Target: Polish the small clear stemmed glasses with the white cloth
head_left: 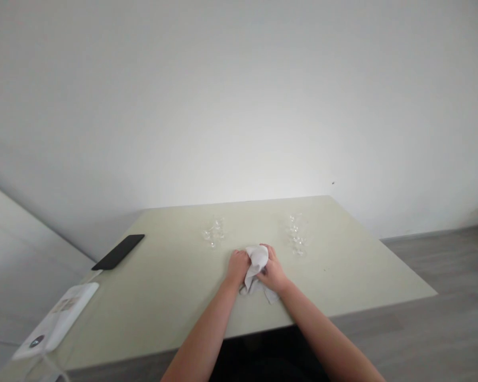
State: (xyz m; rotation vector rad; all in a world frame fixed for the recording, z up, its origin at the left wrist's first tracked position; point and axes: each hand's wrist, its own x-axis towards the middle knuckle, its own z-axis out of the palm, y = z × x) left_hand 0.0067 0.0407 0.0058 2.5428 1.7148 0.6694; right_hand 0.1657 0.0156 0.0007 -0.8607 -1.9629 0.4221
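Near the front middle of the table, a pale cloth [258,259] is bunched up between my two hands, its lower folds hanging to the tabletop. My left hand [238,264] has its fingers curled into the cloth's left side. From the right, my right hand [276,271] wraps around the cloth with thumb and fingers. Whether something is inside the cloth is hidden. Beyond my left hand stands a group of small clear glass-like pieces [215,232]. A similar clear group [297,233] stands beyond my right hand. Their exact shape is too faint to make out.
The pale table [175,302] meets a white wall [239,106] at the back. A flat black object [118,252] lies by its left edge. Closer to me there is a white device [59,318] with a cable. Grey flooring [434,260] shows on the right.
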